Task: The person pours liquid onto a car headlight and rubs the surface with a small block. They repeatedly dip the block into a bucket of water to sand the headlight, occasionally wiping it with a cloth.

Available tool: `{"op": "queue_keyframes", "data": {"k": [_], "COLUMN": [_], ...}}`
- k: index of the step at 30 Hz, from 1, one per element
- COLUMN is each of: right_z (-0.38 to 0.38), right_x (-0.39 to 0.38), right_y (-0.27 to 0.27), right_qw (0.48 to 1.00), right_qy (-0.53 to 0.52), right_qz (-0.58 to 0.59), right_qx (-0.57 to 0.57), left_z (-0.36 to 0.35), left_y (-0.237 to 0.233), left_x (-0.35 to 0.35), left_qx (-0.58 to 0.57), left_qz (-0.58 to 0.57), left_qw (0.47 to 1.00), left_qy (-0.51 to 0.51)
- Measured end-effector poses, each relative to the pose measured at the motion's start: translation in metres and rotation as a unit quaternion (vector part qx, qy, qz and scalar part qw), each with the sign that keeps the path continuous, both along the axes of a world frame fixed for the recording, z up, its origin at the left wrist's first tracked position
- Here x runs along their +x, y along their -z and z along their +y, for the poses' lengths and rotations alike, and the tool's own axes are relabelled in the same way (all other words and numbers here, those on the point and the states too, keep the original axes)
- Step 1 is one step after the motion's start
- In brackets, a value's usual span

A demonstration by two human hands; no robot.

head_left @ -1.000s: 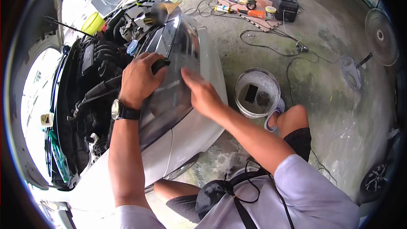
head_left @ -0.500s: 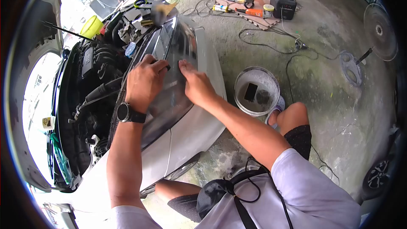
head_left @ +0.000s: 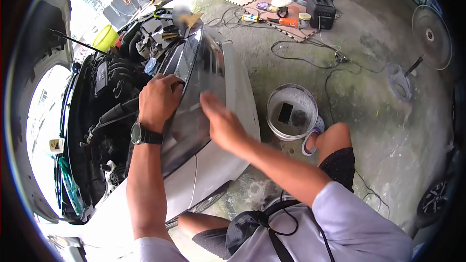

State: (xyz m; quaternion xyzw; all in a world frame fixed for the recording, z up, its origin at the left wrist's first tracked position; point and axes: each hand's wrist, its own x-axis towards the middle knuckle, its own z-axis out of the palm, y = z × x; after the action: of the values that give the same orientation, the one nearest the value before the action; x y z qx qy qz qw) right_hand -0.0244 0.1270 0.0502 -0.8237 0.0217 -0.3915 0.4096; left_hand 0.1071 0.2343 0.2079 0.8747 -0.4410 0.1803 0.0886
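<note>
The car's headlight (head_left: 191, 121) has a hazy, dark lens and lies in front of me, beside the open engine bay (head_left: 114, 80). My left hand (head_left: 158, 101), below a wristwatch (head_left: 138, 134), rests at the lens's inner edge with its fingers curled. Something dark shows at those fingertips, too small to name. Over the lens's outer side is my right hand (head_left: 223, 123), smeared by motion, its thumb side up. Whatever may lie under its fingers is hidden.
A white bucket (head_left: 274, 125) with a dark rectangular piece in it stands right of the bumper. Farther back are an orange power tool (head_left: 286, 22), a black box (head_left: 321, 11) and cables on the floor. A round fan (head_left: 431, 36) stands at right.
My right hand has moved down the lens toward me and is blurred. The left hand has shifted slightly down and left, along the headlight's inner edge. The view has tilted a little.
</note>
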Motion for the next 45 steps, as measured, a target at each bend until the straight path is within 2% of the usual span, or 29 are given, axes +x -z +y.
{"op": "queue_keyframes", "data": {"k": [3,7,10,14,18,20,21,25,27,31,34,39,42,45], "right_z": [0.02,-0.031,-0.024,0.017,-0.034,-0.052,-0.043,0.005,0.012,-0.036,-0.031,0.008,-0.025,-0.037], "right_x": [-0.045,0.02,0.028,-0.041,0.004,0.037,0.038,-0.028,-0.046,0.017,0.02,-0.047,0.0,0.023], "right_y": [0.005,0.009,0.017,0.025,0.028,0.028,0.029,0.024,0.029,0.029,0.022,0.017,0.018,0.008], "right_qw": [0.998,0.998,0.999,0.999,0.999,0.996,0.997,0.998,0.999,0.999,0.998,0.998,0.999,0.998], "right_qy": [-0.047,-0.01,0.016,-0.041,-0.033,-0.008,0.005,-0.013,-0.047,0.001,0.008,-0.038,-0.027,-0.009], "right_qz": [0.002,0.058,0.016,0.035,0.035,0.083,0.059,0.041,-0.01,0.024,0.025,0.013,0.02,0.055], "right_qx": [-0.039,0.039,0.039,-0.011,-0.024,0.021,0.053,0.053,0.0,0.027,0.058,-0.05,0.0,-0.018], "left_z": [-0.005,-0.006,-0.007,-0.006,-0.008,-0.007,-0.007,-0.008,-0.007,-0.008,-0.009,-0.007,-0.009,-0.008], "left_y": [-0.005,-0.002,-0.004,-0.005,-0.002,-0.002,-0.001,-0.004,-0.004,-0.003,-0.004,-0.003,-0.003,-0.004], "left_x": [-0.012,-0.011,-0.014,-0.012,-0.012,-0.011,-0.009,-0.012,-0.011,-0.012,-0.013,-0.011,-0.012,-0.011], "left_qx": [0.022,0.003,0.007,0.019,0.016,0.015,0.014,0.021,0.019,0.029,0.023,0.031,0.024,0.011], "left_qz": [0.028,0.015,0.022,0.028,0.026,0.017,0.023,0.019,0.024,0.027,0.022,0.036,0.032,0.031], "left_qw": [0.999,0.999,0.998,0.998,0.998,0.999,0.999,0.999,0.999,0.998,0.999,0.998,0.999,0.999], "left_qy": [0.021,0.052,0.051,0.046,0.054,0.044,0.044,0.044,0.04,0.039,0.039,0.03,0.034,0.038]}}
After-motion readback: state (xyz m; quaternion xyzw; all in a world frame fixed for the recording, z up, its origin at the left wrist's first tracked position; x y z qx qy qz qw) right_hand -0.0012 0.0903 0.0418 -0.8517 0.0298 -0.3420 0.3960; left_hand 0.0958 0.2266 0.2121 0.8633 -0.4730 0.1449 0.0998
